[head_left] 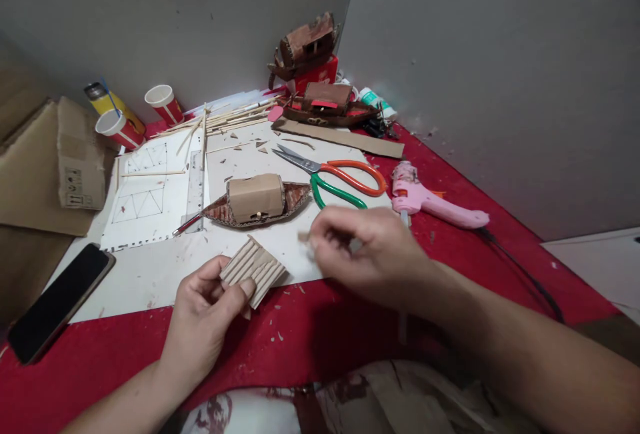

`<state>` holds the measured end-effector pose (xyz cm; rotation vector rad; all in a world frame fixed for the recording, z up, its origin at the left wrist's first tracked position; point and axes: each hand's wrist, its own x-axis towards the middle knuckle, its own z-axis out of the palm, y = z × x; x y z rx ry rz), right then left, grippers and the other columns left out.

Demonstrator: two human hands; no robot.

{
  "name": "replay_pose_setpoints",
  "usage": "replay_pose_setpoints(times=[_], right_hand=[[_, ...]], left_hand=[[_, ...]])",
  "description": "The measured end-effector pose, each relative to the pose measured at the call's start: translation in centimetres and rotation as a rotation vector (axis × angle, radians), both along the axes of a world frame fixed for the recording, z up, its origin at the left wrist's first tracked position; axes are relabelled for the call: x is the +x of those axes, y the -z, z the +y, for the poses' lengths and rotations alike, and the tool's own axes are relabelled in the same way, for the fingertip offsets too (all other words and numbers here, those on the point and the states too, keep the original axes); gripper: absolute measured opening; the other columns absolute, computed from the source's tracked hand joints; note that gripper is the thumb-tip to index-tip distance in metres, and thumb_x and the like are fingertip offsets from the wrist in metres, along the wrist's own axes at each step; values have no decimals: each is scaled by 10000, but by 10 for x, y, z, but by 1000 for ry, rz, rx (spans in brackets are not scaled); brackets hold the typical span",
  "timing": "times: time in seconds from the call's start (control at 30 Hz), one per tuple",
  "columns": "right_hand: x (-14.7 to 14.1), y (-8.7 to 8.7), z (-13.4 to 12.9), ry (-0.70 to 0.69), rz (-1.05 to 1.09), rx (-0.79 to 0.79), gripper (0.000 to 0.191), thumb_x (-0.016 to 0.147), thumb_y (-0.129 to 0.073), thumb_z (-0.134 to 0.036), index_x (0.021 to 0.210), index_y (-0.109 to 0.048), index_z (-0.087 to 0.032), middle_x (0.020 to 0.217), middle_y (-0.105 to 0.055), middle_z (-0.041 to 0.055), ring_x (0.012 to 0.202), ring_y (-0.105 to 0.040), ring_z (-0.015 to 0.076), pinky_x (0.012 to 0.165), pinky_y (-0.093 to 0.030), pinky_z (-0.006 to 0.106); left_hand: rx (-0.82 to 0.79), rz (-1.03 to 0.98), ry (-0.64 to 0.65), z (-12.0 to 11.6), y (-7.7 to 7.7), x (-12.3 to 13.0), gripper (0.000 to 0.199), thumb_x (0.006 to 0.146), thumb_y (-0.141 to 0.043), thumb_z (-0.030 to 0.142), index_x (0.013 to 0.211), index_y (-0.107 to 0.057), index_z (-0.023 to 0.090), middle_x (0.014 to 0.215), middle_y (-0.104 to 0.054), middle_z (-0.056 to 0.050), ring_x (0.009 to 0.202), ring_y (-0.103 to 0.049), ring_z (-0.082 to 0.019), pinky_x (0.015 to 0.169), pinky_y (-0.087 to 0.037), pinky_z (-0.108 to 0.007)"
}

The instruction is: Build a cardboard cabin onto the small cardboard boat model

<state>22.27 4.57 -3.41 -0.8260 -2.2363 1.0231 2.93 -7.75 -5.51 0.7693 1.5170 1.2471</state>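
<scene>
Between the thumb and fingers of my left hand (213, 297) is a small piece of corrugated cardboard (254, 269), its ridged side facing up. My right hand (363, 247) is closed in a pinch to the right of it, and a small brown scrap (303, 237) juts from the fingertips. Beyond both hands a model boat (257, 201) with a curved cardboard roof rests on white paper. Scissors (325, 174) with one orange and one green handle lie open behind my right hand. A pink glue gun (435, 201) lies to their right.
A phone (60, 304) and a cardboard box (45, 161) occupy the left. Paper cups (165, 104), thin wooden sticks (235, 117), a ruler (197, 184) and a drawing (145, 187) lie farther back. Two finished-looking boats (325, 101) stand near the wall. The glue gun's cord (525, 274) trails right.
</scene>
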Motion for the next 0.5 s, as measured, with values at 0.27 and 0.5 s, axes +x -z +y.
replay_pose_setpoints(times=[0.27, 0.5], right_hand=[[-2, 2, -11, -514, -28, -106, 219, 888, -509, -133, 701, -621, -159, 630, -575, -22, 566, -441, 79, 569, -369, 195], [-15, 27, -15, -23, -67, 26, 168, 836, -656, -302, 931, -672, -164, 601, -604, -35, 505, -491, 92, 514, -362, 208]], left_hand=[[-42, 57, 10, 9, -5, 5, 198, 794, -708, 352, 743, -678, 163, 546, -599, 9, 486, -523, -121, 431, -399, -211], [75, 256, 93, 9, 0, 13, 174, 836, -657, 258, 687, -674, 171, 646, -582, -3, 600, -528, -125, 549, -428, -234]])
